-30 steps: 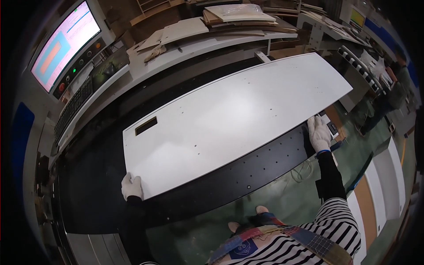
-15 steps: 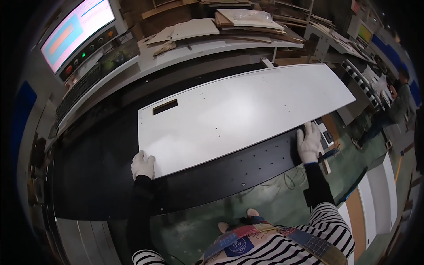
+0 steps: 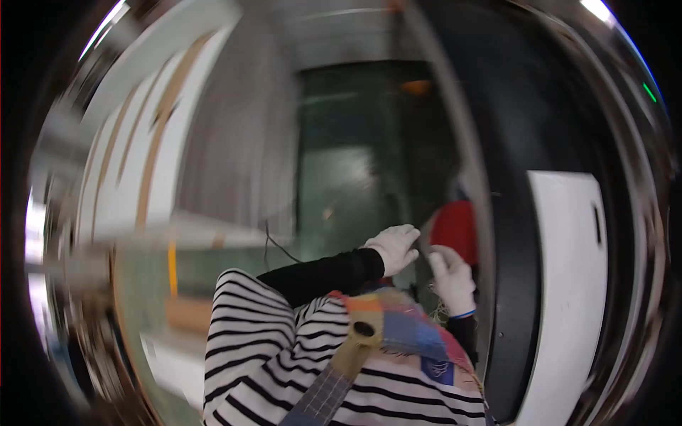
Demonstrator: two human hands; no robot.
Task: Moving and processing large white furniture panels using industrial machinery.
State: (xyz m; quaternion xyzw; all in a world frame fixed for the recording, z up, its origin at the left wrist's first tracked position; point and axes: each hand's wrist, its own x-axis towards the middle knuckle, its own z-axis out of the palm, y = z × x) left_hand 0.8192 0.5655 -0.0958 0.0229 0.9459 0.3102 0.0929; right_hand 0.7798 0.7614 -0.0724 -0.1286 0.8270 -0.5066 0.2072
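My left hand (image 3: 394,248), in a white glove, is held in front of my body with its fingers stretched out and nothing in it. Close to its right, my white-gloved right hand (image 3: 453,282) has thumb and fingers apart, with no object visible between them. A rounded red thing (image 3: 456,228) lies just beyond the right hand, partly hidden by the table edge; its kind is unclear. The white panel (image 3: 568,284) with a rectangular cutout rests on the black table (image 3: 515,284) at my right, away from both hands.
A stack of white boards with brown strips (image 3: 163,135) and a grey-brown side (image 3: 234,135) stands at the far left. Green floor (image 3: 344,170) runs between the stack and the table. A thin dark cable (image 3: 280,248) hangs by my left arm. Much of the view is blurred.
Both hands have let go of the white panel and come together in front of me. My view has swung left, so the table and panel now appear at the right.
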